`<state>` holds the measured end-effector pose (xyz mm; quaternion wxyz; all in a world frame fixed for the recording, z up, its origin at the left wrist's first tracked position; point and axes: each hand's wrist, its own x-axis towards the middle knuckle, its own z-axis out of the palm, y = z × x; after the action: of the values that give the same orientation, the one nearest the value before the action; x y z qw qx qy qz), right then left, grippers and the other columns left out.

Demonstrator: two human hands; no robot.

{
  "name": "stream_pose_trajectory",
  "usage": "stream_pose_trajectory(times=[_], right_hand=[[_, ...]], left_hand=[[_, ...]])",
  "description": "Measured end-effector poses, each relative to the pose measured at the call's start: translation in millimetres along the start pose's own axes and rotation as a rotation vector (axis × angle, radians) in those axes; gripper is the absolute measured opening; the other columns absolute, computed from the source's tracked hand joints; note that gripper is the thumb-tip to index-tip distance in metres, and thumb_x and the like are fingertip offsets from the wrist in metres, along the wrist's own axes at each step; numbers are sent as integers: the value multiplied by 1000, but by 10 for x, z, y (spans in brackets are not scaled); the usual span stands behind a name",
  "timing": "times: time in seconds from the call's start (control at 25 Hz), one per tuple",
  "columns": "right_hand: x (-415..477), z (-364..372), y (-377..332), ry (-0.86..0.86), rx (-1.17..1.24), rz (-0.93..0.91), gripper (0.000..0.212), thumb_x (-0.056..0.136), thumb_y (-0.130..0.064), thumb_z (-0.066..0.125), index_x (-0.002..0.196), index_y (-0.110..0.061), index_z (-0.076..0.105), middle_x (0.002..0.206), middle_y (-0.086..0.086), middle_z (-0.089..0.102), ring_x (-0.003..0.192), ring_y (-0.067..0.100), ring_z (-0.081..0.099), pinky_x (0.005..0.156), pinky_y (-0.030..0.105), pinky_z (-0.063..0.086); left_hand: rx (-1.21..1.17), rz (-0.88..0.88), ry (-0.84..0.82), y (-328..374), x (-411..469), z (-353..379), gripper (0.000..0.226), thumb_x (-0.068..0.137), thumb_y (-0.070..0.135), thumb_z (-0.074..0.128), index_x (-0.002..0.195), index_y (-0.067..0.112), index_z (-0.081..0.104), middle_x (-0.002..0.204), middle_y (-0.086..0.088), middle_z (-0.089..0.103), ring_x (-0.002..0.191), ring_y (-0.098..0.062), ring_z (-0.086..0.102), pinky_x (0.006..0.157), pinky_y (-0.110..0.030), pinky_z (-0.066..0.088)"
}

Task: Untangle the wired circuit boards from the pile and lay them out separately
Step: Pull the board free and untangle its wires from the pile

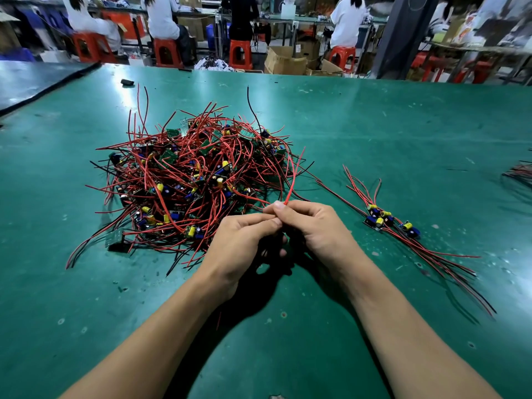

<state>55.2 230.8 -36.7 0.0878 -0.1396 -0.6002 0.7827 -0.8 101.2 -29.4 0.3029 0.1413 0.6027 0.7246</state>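
Below the curled fingers, the red wire's (291,182) lower end is hidden. The left hand (244,243) and right hand (315,226) both pinch it, just beside the pile (193,174) of tangled boards, too many to count. About four boards (385,220) with thin red-black leads lie apart on the right of the green mat (403,125). One more bundle (522,174) is cut off at the edge.

My left hand (241,240) and my right hand (313,226) are bare, with short plain thumbnails, and both forearms are bare too, from wrists to the lower edge of view.
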Motion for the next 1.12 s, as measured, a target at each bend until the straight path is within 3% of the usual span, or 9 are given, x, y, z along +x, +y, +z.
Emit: stream_pose_trajectory(times=[0.16, 0.24, 0.32, 0.48, 0.6, 0.68, 0.92, 1.0, 1.12], right_hand=[[93, -27, 56, 203, -91, -124, 22, 90, -31, 74, 93, -10, 78, 55, -11, 58, 44, 1, 49, 45, 15, 40], [147, -35, 87, 320, -177, -182, 23, 88, -34, 76, 85, -11, 76, 46, -17, 48, 41, 1, 39, 47, 16, 30], [187, -30, 102, 393, -160, -213, 23, 87, -34, 77, 74, -16, 71, 45, -16, 42, 43, 2, 32, 52, 24, 25], [228, -61, 77, 463, -78, -277, 25, 88, -27, 76, 66, -18, 67, 47, -15, 43, 42, 1, 33, 55, 23, 24], [228, -107, 30, 501, -3, -294, 19, 89, -21, 76, 72, -16, 67, 62, 9, 43, 43, 9, 25, 45, 23, 19], [228, -138, 1, 536, 8, -290, 17, 89, -19, 76, 76, -13, 66, 69, 12, 42, 42, 10, 24, 42, 22, 20], [187, -148, -90, 468, 211, -237, 20, 96, -17, 66, 78, -9, 63, 68, -5, 65, 37, 5, 29, 37, 17, 24], [167, -153, -125, 401, 342, -165, 23, 98, -21, 62, 82, -6, 66, 60, -9, 56, 36, 3, 29, 36, 16, 24], [136, -197, -187, 283, 562, -10, 38, 99, -29, 59, 71, -8, 73, 59, -5, 45, 36, 4, 29, 35, 16, 25]], left_hand=[[-6, -46, 2, 21, 7, 21, 19, 90, 7, 63, 75, 3, 75, 66, -14, 67, 53, -23, 61, 49, -24, 51], [13, -59, -20, 34, 10, 13, 18, 90, 8, 63, 76, 3, 74, 67, -15, 66, 53, -22, 61, 49, -23, 51], [23, -69, -39, 48, 18, 0, 17, 90, 8, 62, 78, 2, 73, 68, -15, 66, 53, -22, 60, 49, -23, 51], [13, -98, -96, 56, 28, -11, 17, 89, 8, 62, 76, 4, 73, 69, -14, 64, 54, -22, 60, 49, -23, 49], [17, -115, -135, 62, 26, -9, 16, 89, 7, 60, 78, 3, 72, 70, -14, 64, 55, -22, 59, 49, -23, 49], [19, -122, -150, 62, 23, -5, 15, 89, 7, 60, 80, 3, 71, 70, -14, 64, 55, -22, 59, 49, -23, 49], [21, -122, -149, 63, 15, -5, 14, 89, 6, 60, 80, 2, 71, 70, -14, 63, 55, -23, 58, 48, -23, 47], [19, -120, -153, 68, 13, -15, 15, 89, 6, 60, 79, 3, 71, 70, -14, 64, 55, -23, 58, 48, -23, 47], [28, -113, -155, 61, 9, -35, 15, 89, 5, 59, 80, 2, 71, 70, -14, 64, 55, -23, 58, 48, -24, 47]])
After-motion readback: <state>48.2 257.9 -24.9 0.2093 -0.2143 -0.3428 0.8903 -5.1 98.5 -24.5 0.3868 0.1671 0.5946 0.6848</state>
